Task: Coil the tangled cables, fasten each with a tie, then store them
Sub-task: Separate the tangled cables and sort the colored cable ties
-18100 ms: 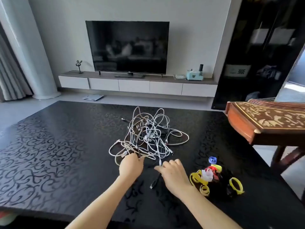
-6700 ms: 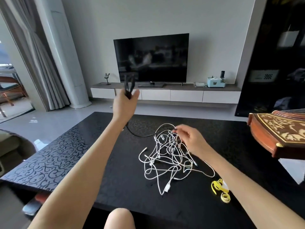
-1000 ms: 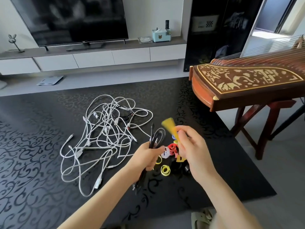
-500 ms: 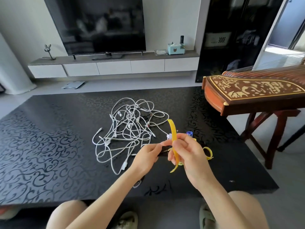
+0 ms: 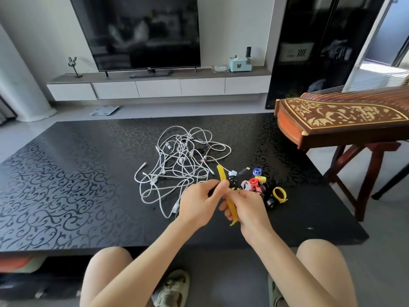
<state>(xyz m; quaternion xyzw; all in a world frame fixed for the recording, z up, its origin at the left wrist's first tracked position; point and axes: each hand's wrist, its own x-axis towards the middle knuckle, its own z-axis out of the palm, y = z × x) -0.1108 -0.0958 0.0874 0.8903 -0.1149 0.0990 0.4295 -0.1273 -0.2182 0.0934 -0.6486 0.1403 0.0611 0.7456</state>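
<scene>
A tangle of white cables [image 5: 183, 160] lies on the black patterned table [image 5: 66, 185]. Over the table's near side, my left hand [image 5: 199, 203] grips a coiled black cable [image 5: 233, 181], mostly hidden behind my fingers; its plug end pokes out to the right. My right hand [image 5: 246, 210] pinches a yellow tie strap [image 5: 228, 196] that runs upright across the coil, between both hands. A heap of coloured ties [image 5: 263, 188] in red, yellow, blue, white and black sits just right of my hands.
A wooden zither [image 5: 340, 120] on a stand overhangs the table's right edge. Beyond the table stand a TV [image 5: 137, 29] on a low white cabinet and a dark glass cabinet [image 5: 321, 47]. My knees and sandals show below the near edge.
Since a second ago my hands came together, the yellow strap now laid across the black coil. The view rose and shifted left; the white tangle stayed put.
</scene>
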